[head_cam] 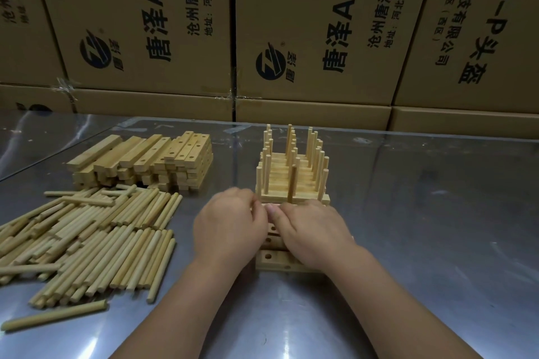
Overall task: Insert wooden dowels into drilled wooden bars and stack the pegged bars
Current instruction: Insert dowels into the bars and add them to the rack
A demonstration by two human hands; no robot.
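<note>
Left hand (230,223) and right hand (310,232) are curled over drilled bars (274,260), lower centre; their grip cannot be told. Pegged bars (277,185) are stacked above.

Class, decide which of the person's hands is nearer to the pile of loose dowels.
Left. The left hand lies just right of the loose dowels; the right hand sits farther right, over the drilled bars.
</note>
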